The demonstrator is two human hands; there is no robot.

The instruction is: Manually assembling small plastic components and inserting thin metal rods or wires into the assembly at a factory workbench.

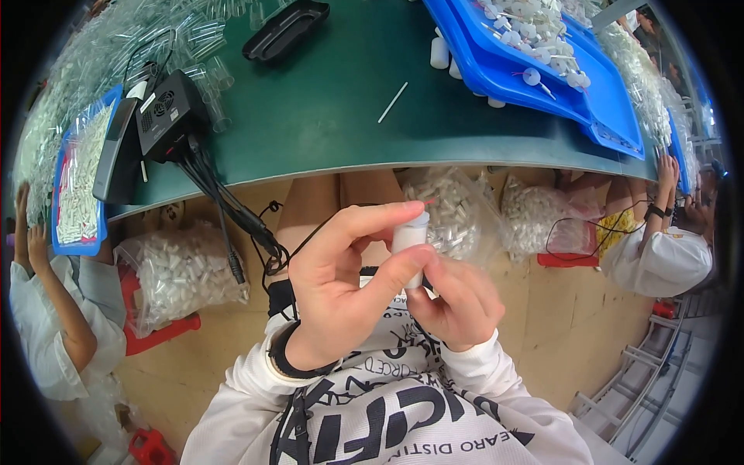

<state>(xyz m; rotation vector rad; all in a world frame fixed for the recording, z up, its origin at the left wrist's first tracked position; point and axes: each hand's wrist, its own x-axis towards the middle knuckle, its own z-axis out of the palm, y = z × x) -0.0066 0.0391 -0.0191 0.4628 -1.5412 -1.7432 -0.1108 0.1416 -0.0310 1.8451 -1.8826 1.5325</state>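
Note:
Above my lap, in front of the table edge, both hands hold a small white plastic cylinder (408,239) with a pale cap on its upper end. My left hand (333,283) has its index finger laid over the cap and its thumb against the side. Lower down, my right hand (461,302) pinches the cylinder's bottom end between thumb and fingers. A thin red bit (428,201) sticks out beside the left index fingertip; what it belongs to is hidden.
On the green table (325,116) lie a thin white stick (393,102), a black tray (285,29), a black device with cables (167,112), see-through tubes (201,70) and blue trays (535,97) of white parts. Bags of white cylinders (186,275) stand below. Co-workers sit on both sides.

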